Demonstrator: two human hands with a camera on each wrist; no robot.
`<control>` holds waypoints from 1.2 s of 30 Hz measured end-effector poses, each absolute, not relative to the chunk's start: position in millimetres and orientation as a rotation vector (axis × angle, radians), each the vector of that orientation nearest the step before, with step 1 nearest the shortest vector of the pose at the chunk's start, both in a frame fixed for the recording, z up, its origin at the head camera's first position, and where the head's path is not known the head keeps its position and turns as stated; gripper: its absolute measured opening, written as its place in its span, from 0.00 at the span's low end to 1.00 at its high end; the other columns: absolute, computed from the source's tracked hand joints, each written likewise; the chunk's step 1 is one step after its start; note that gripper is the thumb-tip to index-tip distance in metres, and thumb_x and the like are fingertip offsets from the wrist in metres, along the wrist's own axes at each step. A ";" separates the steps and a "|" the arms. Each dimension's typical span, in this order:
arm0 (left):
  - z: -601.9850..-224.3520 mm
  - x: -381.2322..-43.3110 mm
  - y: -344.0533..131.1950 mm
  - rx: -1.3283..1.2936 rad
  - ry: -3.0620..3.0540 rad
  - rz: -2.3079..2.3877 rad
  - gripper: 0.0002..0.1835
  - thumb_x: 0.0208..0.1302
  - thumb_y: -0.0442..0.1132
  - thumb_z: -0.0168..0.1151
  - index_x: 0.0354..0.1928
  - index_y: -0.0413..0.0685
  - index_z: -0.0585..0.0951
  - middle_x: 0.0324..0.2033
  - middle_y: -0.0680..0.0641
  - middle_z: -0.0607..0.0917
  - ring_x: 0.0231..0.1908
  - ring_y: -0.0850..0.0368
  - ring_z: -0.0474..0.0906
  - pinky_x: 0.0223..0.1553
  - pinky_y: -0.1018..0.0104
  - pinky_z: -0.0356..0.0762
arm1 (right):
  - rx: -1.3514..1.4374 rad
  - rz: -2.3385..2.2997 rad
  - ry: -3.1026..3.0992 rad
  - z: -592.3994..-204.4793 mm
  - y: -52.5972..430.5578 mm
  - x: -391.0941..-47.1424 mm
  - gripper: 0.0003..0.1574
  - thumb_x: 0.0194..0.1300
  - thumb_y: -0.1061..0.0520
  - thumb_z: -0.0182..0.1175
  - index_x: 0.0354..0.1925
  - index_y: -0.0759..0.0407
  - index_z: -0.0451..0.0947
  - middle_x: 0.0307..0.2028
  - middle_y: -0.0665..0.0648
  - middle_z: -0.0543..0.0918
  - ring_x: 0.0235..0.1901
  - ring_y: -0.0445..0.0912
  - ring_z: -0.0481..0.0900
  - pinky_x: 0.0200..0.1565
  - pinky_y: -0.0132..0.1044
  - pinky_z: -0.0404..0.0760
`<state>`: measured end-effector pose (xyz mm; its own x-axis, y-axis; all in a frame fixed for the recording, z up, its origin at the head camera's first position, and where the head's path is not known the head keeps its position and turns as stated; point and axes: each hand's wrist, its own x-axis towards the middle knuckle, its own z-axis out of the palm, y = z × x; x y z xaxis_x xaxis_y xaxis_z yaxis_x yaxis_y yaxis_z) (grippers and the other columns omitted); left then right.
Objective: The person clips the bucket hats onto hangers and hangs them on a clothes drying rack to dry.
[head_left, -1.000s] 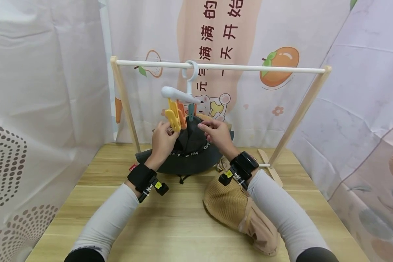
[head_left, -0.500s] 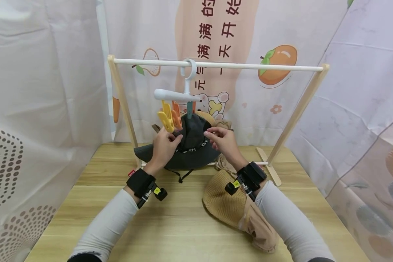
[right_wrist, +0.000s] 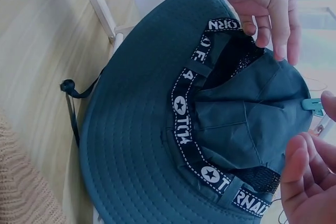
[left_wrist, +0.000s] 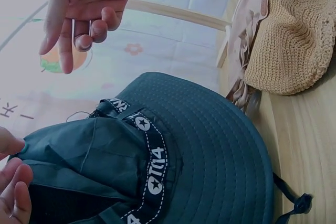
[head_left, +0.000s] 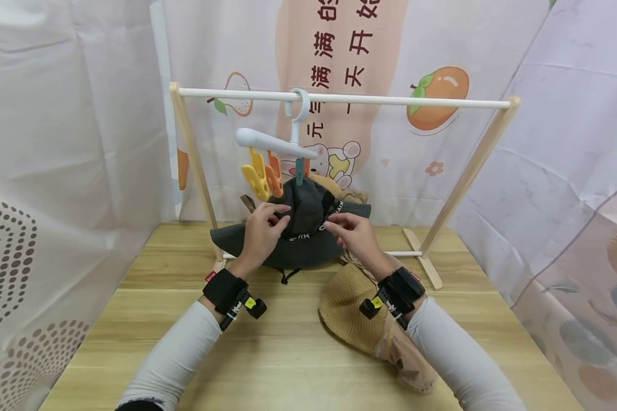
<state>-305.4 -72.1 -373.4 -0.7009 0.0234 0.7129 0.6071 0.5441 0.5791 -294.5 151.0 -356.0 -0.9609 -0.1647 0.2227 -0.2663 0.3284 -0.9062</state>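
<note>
A dark bucket hat [head_left: 305, 205] with a lettered band hangs crown-up from a teal clothespin [head_left: 300, 171] on the white hanger [head_left: 272, 142]. My left hand [head_left: 262, 231] is at the left of the crown, fingers loosely bent and holding nothing; whether it touches the cloth I cannot tell. My right hand [head_left: 357, 234] is at the crown's right, its relaxed fingers apart from the hat in the left wrist view. Yellow [head_left: 257, 174] and orange clothespins [head_left: 274, 174] dangle at the hanger's left end. The teal clothespin [right_wrist: 312, 104] bites the crown's top in the right wrist view.
The hanger hooks over the white rod [head_left: 391, 100] of a wooden rack [head_left: 468, 180]. A tan knitted hat [head_left: 349, 305] lies on the table [head_left: 267, 359] by my right forearm. Another tan hat [head_left: 326, 185] shows partly behind the dark one.
Both hands have come down a little from the clothespins, the right one also moving outward. The hanger has swung and turned with the dark bucket hat below it.
</note>
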 end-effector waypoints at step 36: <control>-404.3 -288.6 -44.7 -0.790 -2.283 -1.287 0.11 0.57 0.32 0.64 0.43 0.46 0.83 0.35 0.46 0.81 0.29 0.61 0.76 0.30 0.61 0.79 | 0.569 1.219 -2.846 -388.8 194.4 -255.8 0.23 0.58 0.37 0.60 0.47 0.47 0.80 0.38 0.49 0.83 0.38 0.42 0.78 0.40 0.42 0.79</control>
